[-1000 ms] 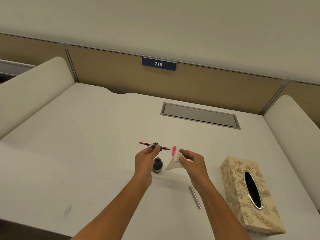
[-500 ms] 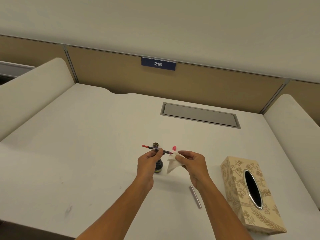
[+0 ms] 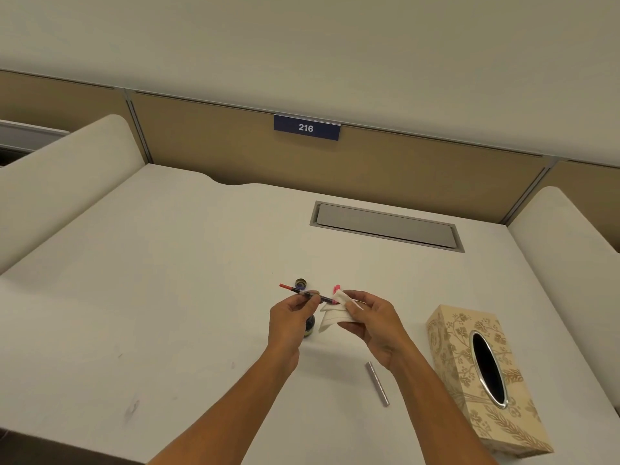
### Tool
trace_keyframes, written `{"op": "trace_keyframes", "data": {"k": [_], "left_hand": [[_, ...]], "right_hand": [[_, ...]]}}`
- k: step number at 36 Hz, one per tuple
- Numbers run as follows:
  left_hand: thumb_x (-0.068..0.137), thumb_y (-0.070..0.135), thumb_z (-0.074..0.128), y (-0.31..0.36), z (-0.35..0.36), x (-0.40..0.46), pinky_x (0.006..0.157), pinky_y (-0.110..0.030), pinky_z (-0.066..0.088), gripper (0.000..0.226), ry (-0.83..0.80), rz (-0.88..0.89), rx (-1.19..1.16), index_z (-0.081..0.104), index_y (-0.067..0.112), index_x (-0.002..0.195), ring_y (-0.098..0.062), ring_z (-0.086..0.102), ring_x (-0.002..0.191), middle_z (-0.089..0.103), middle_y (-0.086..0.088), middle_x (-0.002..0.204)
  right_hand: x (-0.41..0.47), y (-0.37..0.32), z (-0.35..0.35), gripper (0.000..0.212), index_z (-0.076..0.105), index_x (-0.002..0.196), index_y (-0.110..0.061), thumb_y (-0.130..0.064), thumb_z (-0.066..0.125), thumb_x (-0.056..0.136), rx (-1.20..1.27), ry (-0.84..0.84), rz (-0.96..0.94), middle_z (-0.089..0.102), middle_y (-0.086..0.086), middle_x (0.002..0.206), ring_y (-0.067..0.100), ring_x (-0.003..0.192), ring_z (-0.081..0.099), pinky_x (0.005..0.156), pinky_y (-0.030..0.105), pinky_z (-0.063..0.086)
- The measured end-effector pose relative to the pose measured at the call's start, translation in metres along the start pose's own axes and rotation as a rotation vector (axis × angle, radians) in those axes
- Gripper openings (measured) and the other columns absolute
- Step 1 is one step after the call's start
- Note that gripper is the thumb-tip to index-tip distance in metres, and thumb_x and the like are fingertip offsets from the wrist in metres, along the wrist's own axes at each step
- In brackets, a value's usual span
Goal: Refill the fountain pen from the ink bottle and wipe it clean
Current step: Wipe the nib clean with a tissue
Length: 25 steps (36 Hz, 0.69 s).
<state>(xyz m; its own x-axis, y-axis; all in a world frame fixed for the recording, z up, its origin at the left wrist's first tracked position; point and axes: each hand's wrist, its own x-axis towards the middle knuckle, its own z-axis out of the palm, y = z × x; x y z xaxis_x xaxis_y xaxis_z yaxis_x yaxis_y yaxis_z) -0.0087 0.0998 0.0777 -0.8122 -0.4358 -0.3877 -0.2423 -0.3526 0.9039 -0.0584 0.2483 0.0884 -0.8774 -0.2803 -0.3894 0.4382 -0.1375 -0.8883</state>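
My left hand pinches a thin dark fountain pen with a red rear end, held level above the desk. Its front end goes into a white tissue that my right hand grips around the tip. The small dark ink bottle stands on the desk under my hands, mostly hidden by the left hand. Its round cap lies just behind the pen. A small pink piece shows behind the tissue.
A patterned beige tissue box lies at the right. A slim silver pen barrel rests on the white desk near my right forearm. A grey cable hatch sits at the back; padded dividers flank both sides.
My hands came together: the pen's tip, apart from the tissue a second ago, is now inside the tissue in my right hand. Both hands shifted slightly right.
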Motion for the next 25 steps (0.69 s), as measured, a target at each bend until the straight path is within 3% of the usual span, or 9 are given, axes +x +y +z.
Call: {"op": "trace_keyframes", "data": {"k": [6, 10, 15, 19, 25], "left_hand": [[0.086, 0.017, 0.072, -0.0011, -0.0001, 0.0000, 0.085, -0.025, 0.045, 0.011, 0.000, 0.043, 0.037, 0.075, 0.019, 0.096, -0.018, 0.067, 0.101, 0.075, 0.001, 0.096], [0.086, 0.016, 0.072, -0.0011, -0.0001, -0.0007, 0.087, -0.026, 0.044, 0.017, 0.010, 0.052, 0.050, 0.075, 0.014, 0.102, -0.019, 0.067, 0.102, 0.075, -0.002, 0.099], [0.086, 0.017, 0.072, -0.0012, 0.0008, -0.0036, 0.072, -0.019, 0.045, 0.009, 0.001, 0.055, 0.041, 0.075, 0.021, 0.093, -0.019, 0.067, 0.098, 0.076, 0.003, 0.091], [0.086, 0.016, 0.072, -0.0008, 0.0013, -0.0061, 0.072, -0.019, 0.046, 0.009, -0.013, 0.048, 0.021, 0.075, 0.023, 0.091, -0.017, 0.067, 0.097, 0.076, 0.004, 0.090], [0.087, 0.016, 0.071, -0.0008, 0.0012, -0.0080, 0.069, -0.016, 0.045, 0.009, -0.013, 0.043, 0.031, 0.074, 0.024, 0.091, -0.017, 0.067, 0.096, 0.075, 0.005, 0.090]], "right_hand": [[-0.0017, -0.0008, -0.0003, 0.022, 0.070, 0.113, -0.001, 0.001, 0.057, 0.095, 0.082, -0.020, 0.011, 0.071, 0.015, 0.117, 0.023, 0.093, 0.073, 0.070, 0.027, 0.061], [-0.0045, -0.0049, 0.0006, 0.026, 0.070, 0.108, 0.006, -0.012, 0.057, 0.096, 0.202, -0.042, 0.072, 0.073, 0.019, 0.108, 0.024, 0.089, 0.072, 0.074, 0.031, 0.062], [-0.0044, -0.0056, -0.0011, 0.022, 0.072, 0.104, 0.008, -0.007, 0.066, 0.090, 0.137, -0.027, 0.063, 0.074, 0.021, 0.105, 0.023, 0.090, 0.072, 0.074, 0.030, 0.061], [-0.0053, -0.0043, -0.0027, 0.019, 0.072, 0.103, 0.003, 0.004, 0.070, 0.084, 0.077, -0.018, 0.061, 0.075, 0.018, 0.102, 0.021, 0.088, 0.073, 0.076, 0.028, 0.061], [-0.0058, -0.0033, -0.0037, 0.026, 0.069, 0.109, 0.003, 0.007, 0.070, 0.083, 0.044, -0.011, 0.067, 0.076, 0.017, 0.097, 0.021, 0.083, 0.074, 0.073, 0.027, 0.061]]}}
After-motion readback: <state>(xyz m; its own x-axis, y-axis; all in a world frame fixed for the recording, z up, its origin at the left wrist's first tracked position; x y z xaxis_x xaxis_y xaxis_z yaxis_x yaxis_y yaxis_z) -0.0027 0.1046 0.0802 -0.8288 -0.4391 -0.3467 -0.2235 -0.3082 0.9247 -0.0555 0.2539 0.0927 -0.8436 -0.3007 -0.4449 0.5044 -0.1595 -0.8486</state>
